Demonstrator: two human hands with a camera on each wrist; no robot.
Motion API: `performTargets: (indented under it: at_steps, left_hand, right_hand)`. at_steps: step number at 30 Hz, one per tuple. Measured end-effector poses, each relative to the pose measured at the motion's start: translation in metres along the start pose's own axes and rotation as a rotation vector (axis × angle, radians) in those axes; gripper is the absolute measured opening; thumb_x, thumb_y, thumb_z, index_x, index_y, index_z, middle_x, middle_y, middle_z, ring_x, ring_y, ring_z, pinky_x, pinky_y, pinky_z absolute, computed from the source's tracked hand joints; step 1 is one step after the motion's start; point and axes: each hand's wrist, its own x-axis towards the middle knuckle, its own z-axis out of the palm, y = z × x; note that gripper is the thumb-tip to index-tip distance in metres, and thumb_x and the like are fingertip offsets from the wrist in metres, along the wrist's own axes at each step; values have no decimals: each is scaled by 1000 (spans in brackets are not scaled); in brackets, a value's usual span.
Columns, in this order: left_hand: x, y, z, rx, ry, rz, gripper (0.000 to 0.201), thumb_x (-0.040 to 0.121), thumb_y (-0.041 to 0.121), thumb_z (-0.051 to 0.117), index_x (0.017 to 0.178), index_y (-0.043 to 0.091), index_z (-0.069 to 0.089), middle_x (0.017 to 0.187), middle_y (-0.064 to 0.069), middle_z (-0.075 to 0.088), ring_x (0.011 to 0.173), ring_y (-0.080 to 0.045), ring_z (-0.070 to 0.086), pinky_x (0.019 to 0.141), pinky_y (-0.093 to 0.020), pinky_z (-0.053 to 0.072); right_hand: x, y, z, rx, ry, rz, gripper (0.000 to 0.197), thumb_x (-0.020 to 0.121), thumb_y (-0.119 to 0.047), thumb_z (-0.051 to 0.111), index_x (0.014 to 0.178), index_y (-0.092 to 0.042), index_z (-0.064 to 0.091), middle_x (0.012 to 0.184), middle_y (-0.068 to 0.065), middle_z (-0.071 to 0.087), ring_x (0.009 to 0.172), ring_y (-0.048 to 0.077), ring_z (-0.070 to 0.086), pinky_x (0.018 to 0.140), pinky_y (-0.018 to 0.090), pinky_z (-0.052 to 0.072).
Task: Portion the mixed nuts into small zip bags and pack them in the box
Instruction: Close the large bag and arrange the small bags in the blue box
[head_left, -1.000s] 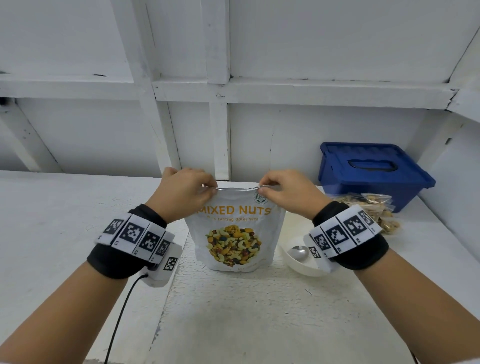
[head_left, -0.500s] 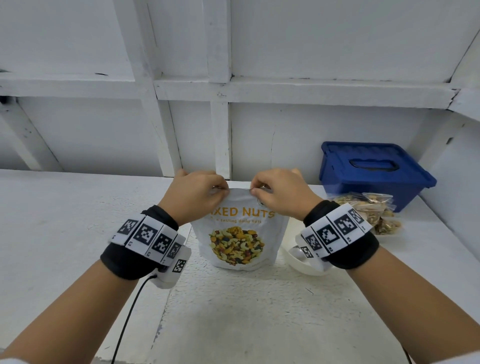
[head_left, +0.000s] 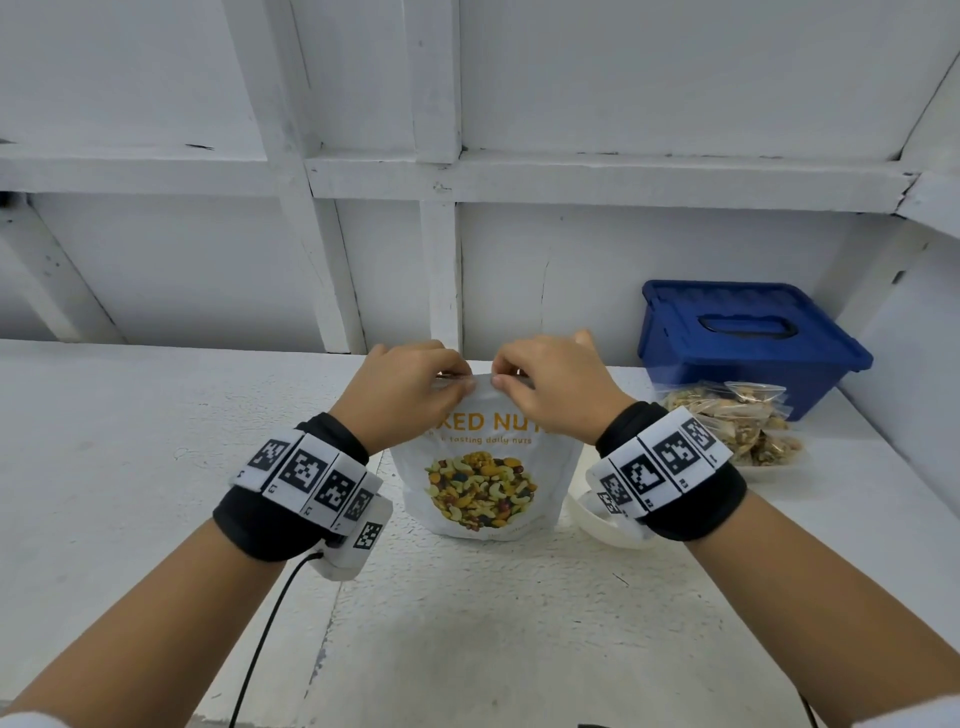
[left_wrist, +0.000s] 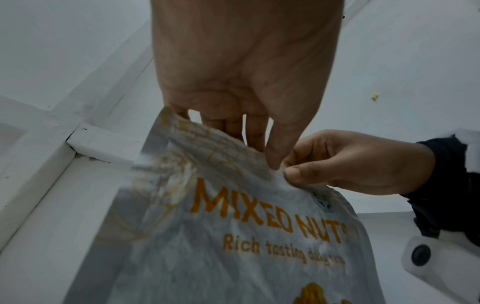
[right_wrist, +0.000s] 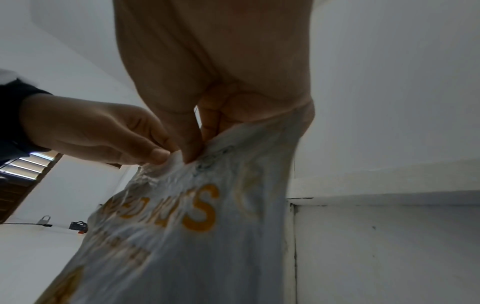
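Observation:
A white stand-up pouch (head_left: 483, 467) printed "MIXED NUTS" stands upright on the white counter, in the middle. My left hand (head_left: 410, 387) pinches its top edge left of centre, and my right hand (head_left: 550, 384) pinches the same edge just to the right, thumbs almost touching. The left wrist view shows the pouch (left_wrist: 233, 236) with its top rim crumpled between both thumbs, and the right wrist view shows the pouch (right_wrist: 194, 236) from the other side. A blue lidded box (head_left: 748, 338) sits at the back right. Several filled small zip bags (head_left: 737, 421) lie in front of it.
A white bowl (head_left: 597, 525) with a spoon sits just right of the pouch, mostly hidden under my right wrist. A white panelled wall (head_left: 467, 234) rises close behind the pouch. A black cable (head_left: 265, 634) hangs from my left wrist camera.
Both hands slid inward along the pouch's top edge, from its outer corners toward the centre. The pouch stayed upright in place.

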Motion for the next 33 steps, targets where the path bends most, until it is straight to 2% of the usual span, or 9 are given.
performTargets:
  at_steps: [7,15,18,20,23,25,29,31,33]
  left_hand:
    - [-2,-1,7,10,142,50,44,82,45,33,83,18,67,77,13,59,69,-14,56,69,-32,30]
    - [-5,-1,5,16,120,30,36,83,39,41,87,18,69,79,13,58,78,-18,59,73,-31,24]
    - [-6,-6,0,134,123,32,43,83,53,38,89,24,69,86,10,63,88,-18,56,79,-34,24]
    - [-7,-13,-5,149,130,-6,48,80,61,38,92,26,68,93,8,63,91,-17,54,85,-38,30]
    - [-11,-30,-9,-104,163,-103,32,84,47,61,98,19,66,94,5,59,88,-16,58,79,-35,47]
    - [-13,-37,-9,-239,172,-174,29,82,35,66,106,18,62,92,5,59,89,-16,59,74,-25,46]
    - [-26,-50,6,-664,118,-364,30,82,31,65,109,26,53,99,-1,66,87,-8,62,80,-25,48]
    - [-35,-54,20,-849,26,-407,24,83,34,65,105,25,59,104,-3,69,95,-14,65,89,-34,51]
    - [-41,-53,33,-929,22,-440,20,86,34,61,101,22,65,99,3,72,100,-18,65,88,-31,54]
  right_hand:
    - [1,-7,1,23,14,-22,21,95,-33,42,100,-22,60,96,-12,60,92,10,53,84,36,25]
    - [3,-11,6,-15,11,-29,20,96,-31,40,97,-20,57,84,-14,48,89,12,51,81,34,22]
    - [-1,-7,4,16,48,-19,21,95,-36,44,101,-23,60,92,-15,55,97,12,51,84,35,24]
    - [-7,2,1,66,117,16,26,93,-39,47,110,-23,60,108,-11,61,107,12,49,90,38,27]
    - [-27,24,3,196,328,132,35,92,-37,51,118,-15,59,120,0,60,115,18,49,94,42,33]
    - [-45,45,9,247,427,270,35,91,-33,51,118,-11,59,119,5,60,113,22,50,92,40,37]
    - [-85,82,33,241,324,672,34,91,-23,52,120,-7,55,122,14,53,113,27,48,96,38,38]
    - [-104,95,49,253,251,830,35,90,-19,55,121,-4,52,124,17,50,115,29,44,97,37,37]
    - [-117,102,61,372,149,963,41,88,-16,57,125,-2,46,126,19,50,114,31,46,94,37,40]
